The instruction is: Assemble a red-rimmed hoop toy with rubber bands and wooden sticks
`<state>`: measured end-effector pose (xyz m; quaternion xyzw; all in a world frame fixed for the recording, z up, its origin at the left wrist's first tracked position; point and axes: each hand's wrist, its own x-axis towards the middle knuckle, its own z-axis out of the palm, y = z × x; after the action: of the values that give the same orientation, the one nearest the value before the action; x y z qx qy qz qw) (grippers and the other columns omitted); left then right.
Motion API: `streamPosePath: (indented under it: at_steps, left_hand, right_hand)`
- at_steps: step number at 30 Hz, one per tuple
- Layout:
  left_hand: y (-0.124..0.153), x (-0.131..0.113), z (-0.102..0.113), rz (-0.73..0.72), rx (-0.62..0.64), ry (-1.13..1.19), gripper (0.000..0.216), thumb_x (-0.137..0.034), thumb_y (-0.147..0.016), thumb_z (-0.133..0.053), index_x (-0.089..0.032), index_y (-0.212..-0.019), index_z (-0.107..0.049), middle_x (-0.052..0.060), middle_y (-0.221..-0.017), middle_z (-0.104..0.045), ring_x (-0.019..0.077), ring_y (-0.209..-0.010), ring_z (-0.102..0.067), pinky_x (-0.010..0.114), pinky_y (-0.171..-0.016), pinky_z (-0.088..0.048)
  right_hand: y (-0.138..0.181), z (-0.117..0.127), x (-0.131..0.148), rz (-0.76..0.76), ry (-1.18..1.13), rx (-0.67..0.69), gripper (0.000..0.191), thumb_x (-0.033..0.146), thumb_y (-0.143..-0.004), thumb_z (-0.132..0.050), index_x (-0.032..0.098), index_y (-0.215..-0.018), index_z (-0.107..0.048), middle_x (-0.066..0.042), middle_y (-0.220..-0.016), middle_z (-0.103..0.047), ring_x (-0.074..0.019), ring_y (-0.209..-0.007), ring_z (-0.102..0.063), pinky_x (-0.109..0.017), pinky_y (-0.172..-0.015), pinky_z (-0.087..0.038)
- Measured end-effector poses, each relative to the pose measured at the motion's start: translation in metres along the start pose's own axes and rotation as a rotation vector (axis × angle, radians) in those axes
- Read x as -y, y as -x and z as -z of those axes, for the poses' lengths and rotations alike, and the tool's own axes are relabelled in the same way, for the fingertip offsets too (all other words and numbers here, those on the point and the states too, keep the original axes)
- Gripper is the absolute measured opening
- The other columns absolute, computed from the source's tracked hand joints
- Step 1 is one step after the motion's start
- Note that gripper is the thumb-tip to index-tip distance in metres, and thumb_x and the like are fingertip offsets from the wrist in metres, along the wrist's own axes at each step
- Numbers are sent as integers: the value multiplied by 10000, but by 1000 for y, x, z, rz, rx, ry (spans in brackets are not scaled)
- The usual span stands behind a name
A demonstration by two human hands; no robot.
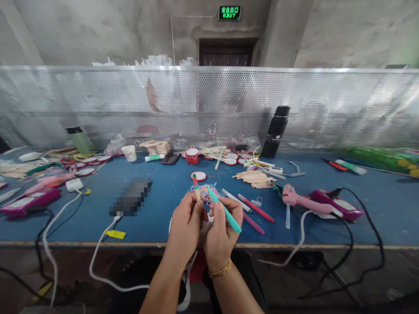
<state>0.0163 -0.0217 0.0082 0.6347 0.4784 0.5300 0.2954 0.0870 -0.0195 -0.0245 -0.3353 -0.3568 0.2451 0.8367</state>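
Note:
Between the fingers of my left hand (187, 217) is a wooden craft stick (196, 186), held upright, with green and red colour bands at its top end. My right hand (223, 229) grips a turquoise marker pen (229, 216), its tip pointing up and left towards the stick; tip and stick look apart. Behind both hands lies a tangle of thin coloured strings (212, 190). A white-topped red disc (198, 175) sits just beyond it. Right of my right hand lie a red marker (258, 209), a purple marker (252, 223) and a white marker (234, 198).
A pile of plain craft sticks (254, 178) lies behind the markers. Rightward is a pink glue gun (301, 200) with cables over the table edge. A phone (131, 196) on a white cable lies left. A black flask (276, 133) and paper cup (129, 153) stand near the perforated metal screen (183, 100).

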Motion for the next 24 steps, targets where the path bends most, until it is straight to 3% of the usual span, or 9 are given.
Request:
streamPosePath:
  at_steps: [3, 10, 17, 24]
  left_hand:
    - [-7, 4, -1, -4, 1, -3, 254, -424, -959, -490, -216, -883, -615, -26, -643, -601, 128, -531, -487, 243, -530, -365]
    - [-9, 14, -2, -75, 17, -176, 228, -381, -963, -500, -219, -829, -589, -5, -727, -656, 156, -677, -591, 256, -645, -397]
    - [-4, 16, 3, -58, 63, -162, 278, -427, -995, -440, -227, -846, -562, -35, -654, -614, 131, -524, -497, 251, -565, -357]
    - [-4, 16, 3, -115, 54, -271, 244, -375, -986, -438, -227, -825, -544, -20, -710, -634, 152, -629, -569, 257, -618, -369]
  right_hand:
    - [-9, 1, 6, -5, -54, -20, 133, 336, -967, -554, 208, -951, -523, 54, -713, -474, -108, -626, -504, -259, -603, -474]
    - [-29, 3, 6, 223, 161, 87, 160, 292, -899, -596, 195, -783, -543, 17, -753, -555, -125, -687, -552, -267, -641, -490]
    - [-27, 8, 3, 218, 171, 39, 115, 266, -889, -584, 190, -811, -546, 28, -741, -545, -116, -654, -531, -258, -624, -474]
    - [-25, 8, 4, 205, 148, 145, 174, 271, -907, -566, 198, -756, -520, 33, -712, -538, -114, -641, -528, -253, -613, -470]
